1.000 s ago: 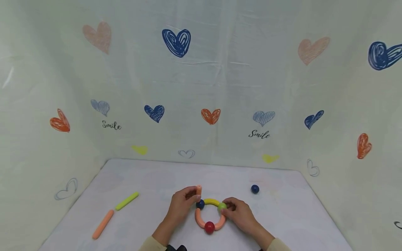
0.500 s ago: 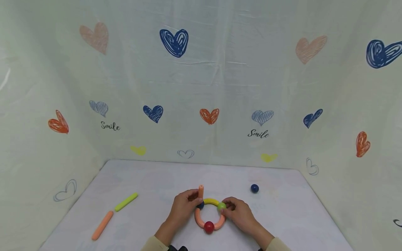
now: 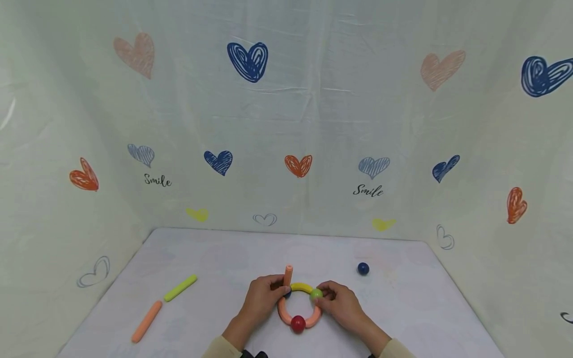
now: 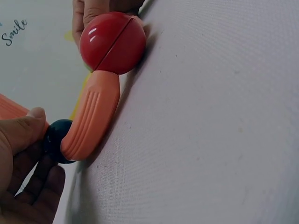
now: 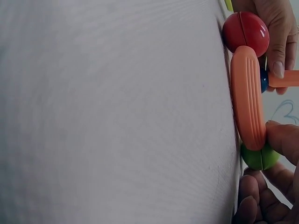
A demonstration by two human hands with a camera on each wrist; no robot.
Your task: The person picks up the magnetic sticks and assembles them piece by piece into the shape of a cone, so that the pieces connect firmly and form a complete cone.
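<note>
A ring of toy balls and curved rods lies on the table. It has a red ball (image 3: 298, 324), two curved orange rods (image 4: 96, 114), a yellow curved rod (image 3: 301, 287), a green ball (image 3: 316, 295) and a dark blue ball (image 4: 56, 134). My left hand (image 3: 261, 301) grips a straight orange rod (image 3: 288, 274) that stands nearly upright at the blue ball, its thumb and fingers covering most of that ball in the head view. On the ring's other side, my right hand (image 3: 342, 306) pinches the green ball between thumb and fingers.
To the left lie a lime-green rod (image 3: 180, 288) and another orange rod (image 3: 146, 321). A loose dark blue ball (image 3: 363, 268) sits at the back right of the white table (image 3: 215, 248). Behind hangs a white curtain (image 3: 331, 124) with printed hearts.
My left hand has moved slightly right and nearer, and the upright orange rod has shifted right and now tilts a little. My right hand stays on the green ball.
</note>
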